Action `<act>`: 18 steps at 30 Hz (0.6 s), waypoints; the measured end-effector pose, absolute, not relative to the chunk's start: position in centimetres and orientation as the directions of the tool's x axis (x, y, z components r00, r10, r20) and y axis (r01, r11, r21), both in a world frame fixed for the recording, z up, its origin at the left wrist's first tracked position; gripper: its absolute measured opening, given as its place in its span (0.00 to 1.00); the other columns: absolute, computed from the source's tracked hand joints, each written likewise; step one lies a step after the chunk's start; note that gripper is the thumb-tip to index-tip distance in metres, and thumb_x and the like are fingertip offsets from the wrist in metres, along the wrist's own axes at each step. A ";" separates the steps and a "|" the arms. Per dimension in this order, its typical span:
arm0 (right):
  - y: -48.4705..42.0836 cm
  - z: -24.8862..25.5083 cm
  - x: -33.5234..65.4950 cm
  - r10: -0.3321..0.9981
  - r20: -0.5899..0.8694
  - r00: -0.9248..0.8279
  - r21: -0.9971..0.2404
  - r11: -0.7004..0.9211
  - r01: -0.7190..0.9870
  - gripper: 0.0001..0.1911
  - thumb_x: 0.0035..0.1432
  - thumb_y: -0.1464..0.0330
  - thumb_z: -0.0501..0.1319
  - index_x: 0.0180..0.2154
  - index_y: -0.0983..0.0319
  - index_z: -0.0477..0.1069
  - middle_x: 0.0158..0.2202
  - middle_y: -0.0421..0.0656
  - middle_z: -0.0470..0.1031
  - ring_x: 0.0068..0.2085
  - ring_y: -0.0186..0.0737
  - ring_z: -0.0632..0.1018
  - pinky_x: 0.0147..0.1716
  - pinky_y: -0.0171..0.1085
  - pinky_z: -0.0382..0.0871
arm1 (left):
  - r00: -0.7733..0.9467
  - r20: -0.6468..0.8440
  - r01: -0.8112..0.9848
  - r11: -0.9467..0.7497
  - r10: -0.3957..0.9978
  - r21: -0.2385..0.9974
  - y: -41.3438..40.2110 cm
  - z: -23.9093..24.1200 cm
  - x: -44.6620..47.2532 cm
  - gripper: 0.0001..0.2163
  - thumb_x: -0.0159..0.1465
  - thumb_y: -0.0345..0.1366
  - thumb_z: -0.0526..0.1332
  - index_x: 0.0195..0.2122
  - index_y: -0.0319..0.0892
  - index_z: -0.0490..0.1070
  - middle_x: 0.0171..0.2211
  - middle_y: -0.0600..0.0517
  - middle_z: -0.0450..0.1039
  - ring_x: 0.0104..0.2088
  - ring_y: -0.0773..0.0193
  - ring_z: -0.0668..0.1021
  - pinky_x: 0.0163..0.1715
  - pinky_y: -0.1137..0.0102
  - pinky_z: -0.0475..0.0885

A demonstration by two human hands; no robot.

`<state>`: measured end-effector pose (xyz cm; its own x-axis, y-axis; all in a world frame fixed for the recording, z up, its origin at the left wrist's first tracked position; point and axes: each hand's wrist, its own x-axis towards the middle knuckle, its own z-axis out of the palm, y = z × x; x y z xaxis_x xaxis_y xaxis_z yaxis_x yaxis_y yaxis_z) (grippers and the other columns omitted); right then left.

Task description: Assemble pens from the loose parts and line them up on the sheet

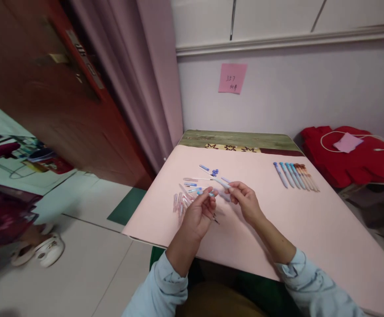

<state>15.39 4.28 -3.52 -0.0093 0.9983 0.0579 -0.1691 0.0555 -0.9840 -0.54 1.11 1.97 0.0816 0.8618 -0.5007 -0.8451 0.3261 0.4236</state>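
Observation:
My right hand (246,201) pinches a pale blue pen barrel (222,182) that points up and to the left over the table. Close beside it, my left hand (198,212) is closed on a small bright blue pen part (207,193); my fingers cover some of it. Around and under my left hand lie loose pen parts: clear and pinkish tubes (177,202), thin refills and blue pieces (190,185). Several small dark blue toppers (214,172) sit beyond, beside a short blue tube (204,167).
Whole pens with blue and brown tops (292,176) lie in a row on the pink-covered table (277,229). Red cloth (330,154) with a white cord is at the right. A wooden door (89,114) and curtain stand left; a person's shoe (49,250) shows on the floor.

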 end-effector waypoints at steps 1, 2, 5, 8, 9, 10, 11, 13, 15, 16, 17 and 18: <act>4.6 -3.9 15.5 0.995 0.093 0.041 -0.982 0.098 -0.159 0.12 0.54 0.59 0.64 0.37 0.60 0.71 0.29 0.40 0.75 0.24 0.32 0.66 0.25 0.33 0.59 | 0.044 -0.489 -0.850 0.290 0.871 0.440 1.3 1.9 -0.9 0.05 0.63 0.24 0.61 0.39 0.31 0.73 0.33 0.43 0.77 0.24 0.72 0.77 0.24 0.81 0.74; 4.8 -4.3 15.6 0.988 0.127 0.083 -0.981 0.138 -0.139 0.11 0.55 0.60 0.63 0.37 0.60 0.70 0.29 0.40 0.74 0.24 0.33 0.67 0.26 0.34 0.60 | 0.014 -0.481 -0.852 0.262 0.876 0.452 1.6 1.9 -1.3 0.04 0.63 0.24 0.60 0.39 0.31 0.73 0.33 0.43 0.78 0.24 0.72 0.77 0.25 0.80 0.75; 4.5 -5.5 15.9 0.973 0.191 0.132 -0.978 0.200 -0.057 0.09 0.57 0.61 0.61 0.35 0.59 0.69 0.24 0.37 0.68 0.25 0.35 0.66 0.26 0.35 0.61 | -0.046 -0.478 -0.847 0.219 0.877 0.484 2.1 1.4 -2.2 0.03 0.63 0.25 0.60 0.36 0.32 0.73 0.33 0.43 0.78 0.25 0.72 0.77 0.26 0.80 0.75; 3.8 -5.9 16.4 0.967 0.229 0.113 -0.974 0.227 0.030 0.08 0.58 0.61 0.60 0.35 0.59 0.70 0.23 0.37 0.66 0.24 0.35 0.66 0.25 0.35 0.59 | -0.073 -0.492 -0.832 0.219 0.868 0.510 2.6 0.5 -2.4 0.03 0.63 0.27 0.61 0.36 0.34 0.74 0.32 0.46 0.78 0.23 0.74 0.76 0.24 0.80 0.73; 3.6 -5.8 16.5 0.963 0.244 0.111 -0.969 0.239 0.056 0.08 0.58 0.61 0.60 0.35 0.59 0.71 0.23 0.37 0.66 0.24 0.35 0.66 0.25 0.35 0.59 | -0.080 -0.501 -0.826 0.224 0.862 0.517 2.7 0.2 -2.2 0.03 0.63 0.28 0.62 0.36 0.34 0.74 0.32 0.47 0.78 0.23 0.73 0.76 0.24 0.79 0.74; 3.5 -5.7 16.6 0.959 0.260 0.110 -0.964 0.252 0.083 0.09 0.58 0.61 0.60 0.35 0.59 0.71 0.23 0.37 0.66 0.24 0.35 0.65 0.24 0.35 0.59 | -0.087 -0.511 -0.820 0.230 0.855 0.524 2.8 0.0 -2.1 0.03 0.63 0.29 0.62 0.36 0.34 0.73 0.32 0.47 0.78 0.24 0.72 0.77 0.25 0.78 0.75; 3.4 -5.6 16.7 0.955 0.275 0.107 -0.958 0.263 0.111 0.09 0.58 0.60 0.61 0.35 0.59 0.71 0.23 0.38 0.67 0.24 0.35 0.65 0.24 0.35 0.58 | -0.092 -0.519 -0.815 0.236 0.850 0.530 2.8 -0.2 -1.8 0.03 0.63 0.29 0.62 0.36 0.34 0.73 0.32 0.46 0.79 0.25 0.70 0.78 0.27 0.76 0.76; 3.2 -5.3 16.7 0.948 0.302 0.096 -0.944 0.284 0.166 0.09 0.58 0.60 0.61 0.35 0.59 0.71 0.24 0.39 0.68 0.24 0.36 0.66 0.24 0.36 0.59 | -0.101 -0.517 -0.807 0.234 0.850 0.542 2.9 -0.4 -1.4 0.03 0.64 0.29 0.61 0.35 0.34 0.73 0.32 0.45 0.79 0.28 0.67 0.80 0.33 0.72 0.78; 3.1 -5.0 16.6 0.940 0.331 0.083 -0.926 0.307 0.221 0.09 0.58 0.60 0.61 0.34 0.59 0.71 0.24 0.39 0.68 0.24 0.36 0.66 0.24 0.36 0.59 | -0.101 -0.499 -0.804 0.224 0.861 0.550 3.1 -0.4 -1.1 0.04 0.65 0.29 0.60 0.35 0.34 0.73 0.32 0.44 0.79 0.31 0.65 0.81 0.37 0.70 0.79; 3.1 -4.9 16.5 0.934 0.348 0.080 -0.915 0.320 0.246 0.08 0.58 0.61 0.61 0.33 0.59 0.71 0.24 0.39 0.68 0.24 0.36 0.66 0.24 0.36 0.59 | -0.102 -0.495 -0.805 0.220 0.863 0.550 3.1 -0.3 -1.0 0.05 0.66 0.28 0.59 0.34 0.34 0.73 0.32 0.44 0.79 0.32 0.64 0.81 0.39 0.69 0.79; 3.0 -4.7 16.4 0.927 0.367 0.079 -0.903 0.335 0.269 0.07 0.58 0.62 0.60 0.33 0.58 0.71 0.23 0.38 0.67 0.24 0.36 0.66 0.24 0.35 0.59 | -0.106 -0.497 -0.808 0.217 0.861 0.548 3.2 -0.2 -0.9 0.05 0.66 0.28 0.59 0.34 0.34 0.73 0.33 0.44 0.79 0.33 0.64 0.82 0.39 0.69 0.79; 3.0 -4.6 16.4 0.919 0.387 0.081 -0.891 0.350 0.290 0.06 0.58 0.63 0.60 0.32 0.58 0.71 0.22 0.38 0.66 0.23 0.35 0.65 0.24 0.35 0.59 | -0.111 -0.505 -0.812 0.215 0.856 0.542 3.3 -0.2 -0.9 0.06 0.66 0.28 0.58 0.34 0.34 0.73 0.32 0.44 0.79 0.33 0.64 0.82 0.40 0.69 0.78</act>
